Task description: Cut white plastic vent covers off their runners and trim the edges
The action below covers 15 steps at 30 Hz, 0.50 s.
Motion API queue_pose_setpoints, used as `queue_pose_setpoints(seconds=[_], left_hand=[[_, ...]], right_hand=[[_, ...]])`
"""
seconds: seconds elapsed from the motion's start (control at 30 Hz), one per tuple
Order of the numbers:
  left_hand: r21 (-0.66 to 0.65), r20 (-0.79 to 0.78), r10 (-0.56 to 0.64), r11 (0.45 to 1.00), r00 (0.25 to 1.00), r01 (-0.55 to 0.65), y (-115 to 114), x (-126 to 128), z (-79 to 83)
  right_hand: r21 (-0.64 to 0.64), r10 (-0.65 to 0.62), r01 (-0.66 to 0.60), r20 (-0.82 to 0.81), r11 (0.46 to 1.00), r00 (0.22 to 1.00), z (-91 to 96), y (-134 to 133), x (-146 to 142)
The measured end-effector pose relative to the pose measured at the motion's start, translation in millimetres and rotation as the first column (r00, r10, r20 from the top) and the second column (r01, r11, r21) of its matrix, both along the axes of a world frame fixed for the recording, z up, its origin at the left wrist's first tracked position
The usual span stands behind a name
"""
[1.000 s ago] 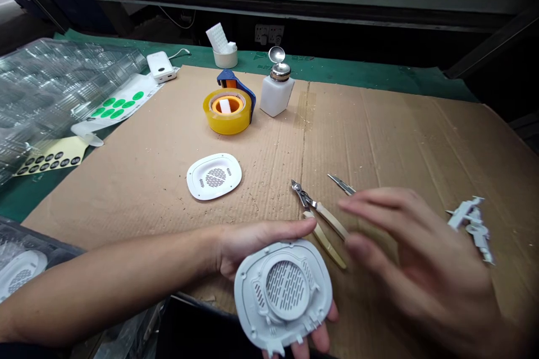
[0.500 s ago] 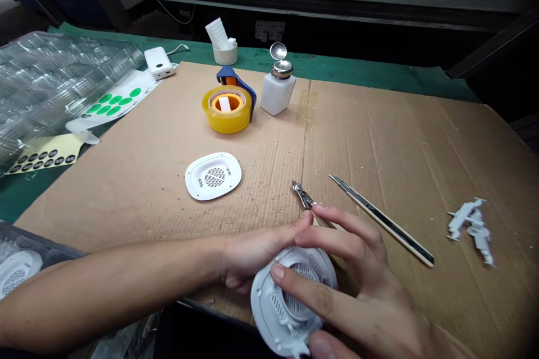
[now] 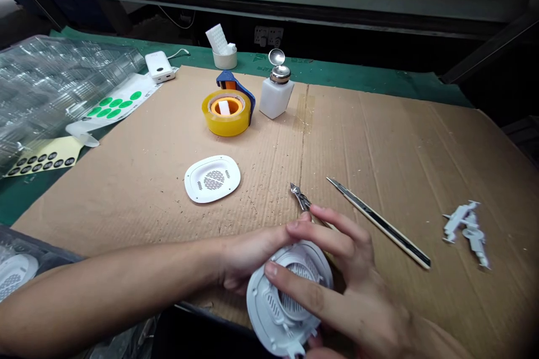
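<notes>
A white plastic vented cover [image 3: 273, 314] is held in both hands near the front edge, its ribbed inner side facing me. My left hand [image 3: 248, 252] grips its far left rim, with most of the fingers hidden underneath. My right hand [image 3: 353, 286] closes over the right side; one finger lies across the round vent and the thumb is at the near edge. Just beyond the fingers, small nippers [image 3: 300, 197] rest on the cardboard, their handles partly covered by the right hand. Another white vented cover [image 3: 213, 179] lies flat, outer face up, beyond my left forearm.
A utility knife [image 3: 379, 221] and white plastic scraps [image 3: 467, 230] lie at right. Farther back stand a tape dispenser [image 3: 227, 118], a pump bottle [image 3: 275, 98] and a white power bank [image 3: 159, 67]. Clear plastic trays [image 3: 63, 78] and sticker sheets [image 3: 46, 157] are at left.
Both hands and the held cover have shifted slightly left in the view. The grip looks nearly the same, and the things on the table have stayed in place.
</notes>
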<state>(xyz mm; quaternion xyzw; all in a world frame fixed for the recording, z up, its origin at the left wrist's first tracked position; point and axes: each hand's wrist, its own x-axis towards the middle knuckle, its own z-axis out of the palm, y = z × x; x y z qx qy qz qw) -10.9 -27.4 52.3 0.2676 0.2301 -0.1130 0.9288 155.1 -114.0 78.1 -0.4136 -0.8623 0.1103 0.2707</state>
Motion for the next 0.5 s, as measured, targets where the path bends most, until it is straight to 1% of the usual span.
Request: queue_pose_setpoints(seconds=[0.1,0.2,0.3,0.33,0.4,0.5], left_hand=[[0.050,-0.048,0.038,0.998,0.998,-0.035,-1,0,0.0],[0.080,-0.067,0.046,0.996,0.997,-0.041,0,-1,2.0],[0.130,-0.054,0.035,0.991,0.998,-0.028,1,-1,6.9],[0.144,-0.048,0.023,0.989,0.999,-0.016,2,-1,8.1],[0.150,-0.028,-0.001,0.989,1.000,0.005,3,-1,8.3],[0.062,0.017,-0.029,0.998,0.999,0.028,2,-1,3.5]], right_hand=[[-0.098,0.093,-0.088,0.043,0.991,0.995,2.2,5,4],[-0.167,0.098,-0.089,0.046,0.982,0.994,4.4,8,5],[-0.203,0.101,-0.091,0.043,0.975,0.994,4.4,8,2],[-0.193,0.108,-0.098,0.043,0.976,0.993,4.1,7,0],[-0.126,0.099,-0.098,-0.005,0.987,0.995,3.7,3,-3],[0.013,0.016,-0.014,-0.188,1.000,0.982,5.0,-3,-4]])
